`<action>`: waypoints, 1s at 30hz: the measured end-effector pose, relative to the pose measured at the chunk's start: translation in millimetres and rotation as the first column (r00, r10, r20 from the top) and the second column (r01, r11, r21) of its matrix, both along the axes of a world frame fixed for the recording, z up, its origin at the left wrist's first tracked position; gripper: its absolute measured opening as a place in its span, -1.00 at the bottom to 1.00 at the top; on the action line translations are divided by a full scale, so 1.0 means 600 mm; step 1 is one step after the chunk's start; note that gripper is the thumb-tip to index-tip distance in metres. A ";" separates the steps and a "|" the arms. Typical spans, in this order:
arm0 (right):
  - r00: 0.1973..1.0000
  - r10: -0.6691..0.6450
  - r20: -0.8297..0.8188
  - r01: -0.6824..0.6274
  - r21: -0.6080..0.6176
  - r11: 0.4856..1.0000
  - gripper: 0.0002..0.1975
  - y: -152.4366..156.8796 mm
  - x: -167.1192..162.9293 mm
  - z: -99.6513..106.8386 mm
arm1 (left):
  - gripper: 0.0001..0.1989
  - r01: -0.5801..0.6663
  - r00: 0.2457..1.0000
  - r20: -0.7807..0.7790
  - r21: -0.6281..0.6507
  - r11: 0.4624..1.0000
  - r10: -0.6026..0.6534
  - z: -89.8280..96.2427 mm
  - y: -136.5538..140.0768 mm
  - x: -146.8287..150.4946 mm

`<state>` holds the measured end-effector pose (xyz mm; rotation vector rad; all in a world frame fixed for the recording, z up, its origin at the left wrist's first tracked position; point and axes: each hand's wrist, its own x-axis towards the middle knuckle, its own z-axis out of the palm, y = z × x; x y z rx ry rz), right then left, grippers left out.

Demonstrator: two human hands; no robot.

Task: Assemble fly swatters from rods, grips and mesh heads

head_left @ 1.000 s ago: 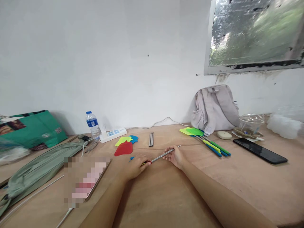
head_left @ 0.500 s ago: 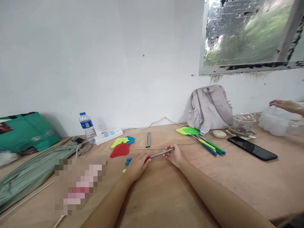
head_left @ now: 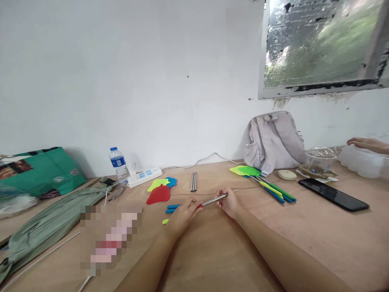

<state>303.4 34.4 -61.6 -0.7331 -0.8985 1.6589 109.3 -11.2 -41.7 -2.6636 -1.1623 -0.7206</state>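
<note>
My left hand [head_left: 184, 214] is closed round a red handle [head_left: 200, 206], most of it hidden under the fingers. A thin metal rod [head_left: 212, 200] runs from that handle to my right hand [head_left: 227, 202], which pinches it near the far end; the tip sticks out past the fingers. Beside my left hand lie blue handles [head_left: 172, 209] and the end of a yellow-green one [head_left: 165, 221]. Beyond are flat fly swatter heads: red [head_left: 158, 195], yellow-green [head_left: 156, 185] and blue [head_left: 172, 182]. Several loose metal rods [head_left: 193, 182] lie side by side behind my hands.
Swatters with handles [head_left: 271, 190] lie at right, before a backpack [head_left: 275, 140]. Farther right are a phone [head_left: 333, 195], a plastic cup [head_left: 319, 160] and another person's hand [head_left: 367, 144] over a translucent container [head_left: 361, 161]. Leftward stand a power strip [head_left: 145, 177] and water bottle [head_left: 118, 164].
The view has shifted slightly, so everything sits a little farther right and lower. Both my hands keep their hold on the red handle and the rod.
</note>
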 end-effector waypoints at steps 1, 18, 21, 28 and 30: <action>1.000 0.027 0.006 -0.027 -0.003 1.000 -0.89 -0.005 -0.005 0.003 | -0.67 0.012 1.000 0.005 0.004 1.000 -0.012 0.000 -0.001 0.004; 0.998 -0.005 -0.060 0.005 0.011 1.000 -0.73 -0.040 -0.054 0.004 | -0.70 0.053 0.999 -0.016 0.160 0.986 -0.051 -0.016 -0.013 0.041; 0.998 -0.005 -0.062 0.006 0.018 1.000 -0.71 -0.046 -0.064 0.001 | -0.69 0.082 0.996 -0.002 0.202 0.976 -0.084 -0.011 -0.013 0.042; 0.993 0.021 -0.119 -0.020 0.006 1.000 -0.65 -0.073 -0.114 -0.011 | -0.73 0.087 0.992 -0.111 0.297 0.951 -0.056 0.016 -0.031 0.043; 0.989 0.078 -0.126 -0.080 -0.017 0.997 -0.66 -0.071 -0.110 -0.005 | -0.73 0.079 0.995 -0.088 0.317 0.945 -0.054 0.019 -0.033 0.033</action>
